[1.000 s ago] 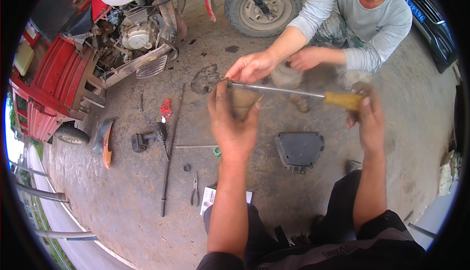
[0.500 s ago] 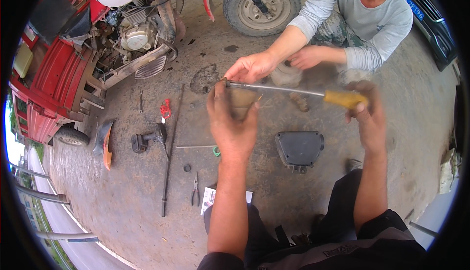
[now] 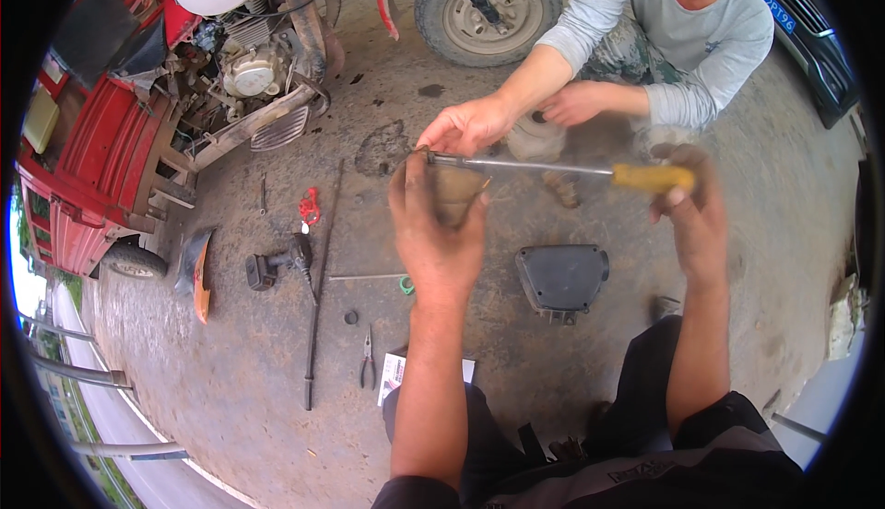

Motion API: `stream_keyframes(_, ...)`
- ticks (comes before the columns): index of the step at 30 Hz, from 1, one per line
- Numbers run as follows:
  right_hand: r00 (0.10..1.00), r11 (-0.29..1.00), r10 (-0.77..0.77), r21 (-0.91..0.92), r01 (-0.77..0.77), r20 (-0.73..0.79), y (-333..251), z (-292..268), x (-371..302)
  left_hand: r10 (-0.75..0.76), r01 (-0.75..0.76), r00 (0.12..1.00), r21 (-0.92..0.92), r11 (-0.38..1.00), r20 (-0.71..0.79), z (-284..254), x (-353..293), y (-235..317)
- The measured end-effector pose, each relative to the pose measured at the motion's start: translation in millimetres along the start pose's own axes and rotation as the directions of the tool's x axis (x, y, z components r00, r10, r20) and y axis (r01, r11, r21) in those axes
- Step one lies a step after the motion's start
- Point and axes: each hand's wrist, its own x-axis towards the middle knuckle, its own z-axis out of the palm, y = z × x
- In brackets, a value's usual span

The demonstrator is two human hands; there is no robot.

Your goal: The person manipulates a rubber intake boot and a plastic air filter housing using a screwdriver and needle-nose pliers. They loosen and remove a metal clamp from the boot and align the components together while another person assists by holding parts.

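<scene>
My left hand (image 3: 437, 246) is closed around a dusty brown tapered part (image 3: 456, 194), held up above the ground. In my right hand (image 3: 693, 218), blurred by motion, is the yellow handle of a screwdriver (image 3: 650, 177). Its metal shaft runs level to the left, and its end meets a small metal piece (image 3: 441, 159) at the top of the brown part. A co-worker's hand (image 3: 477, 124) reaches in from beyond and touches the same spot beside my left fingertips. My left fingers hide the exact contact.
The co-worker (image 3: 678, 39) squats opposite me. A red motor tricycle (image 3: 115, 140) with an exposed engine (image 3: 256, 76) stands at the left. On the ground lie a black box-shaped cover (image 3: 562, 278), a cordless power tool (image 3: 265, 270), a long bar (image 3: 320, 315), and pliers (image 3: 368, 361).
The screwdriver's handle end has tilted up slightly in my right hand. My left hand and the brown part have stayed in place.
</scene>
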Motion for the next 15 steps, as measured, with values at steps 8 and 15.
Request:
stream_keyframes(8, 0.999, 0.999, 0.031, 0.006, -0.031, 0.021, 6, -8, 2, 0.036, -0.036, 0.999, 0.003, 0.999, -0.007, 2, 0, 0)
stream_keyframes(15, 0.999, 0.999, 0.046, 0.006, -0.046, 0.011, 0, -3, 1, 0.078, -0.078, 0.997, 0.036, 0.996, 0.009, 2, 3, -5)
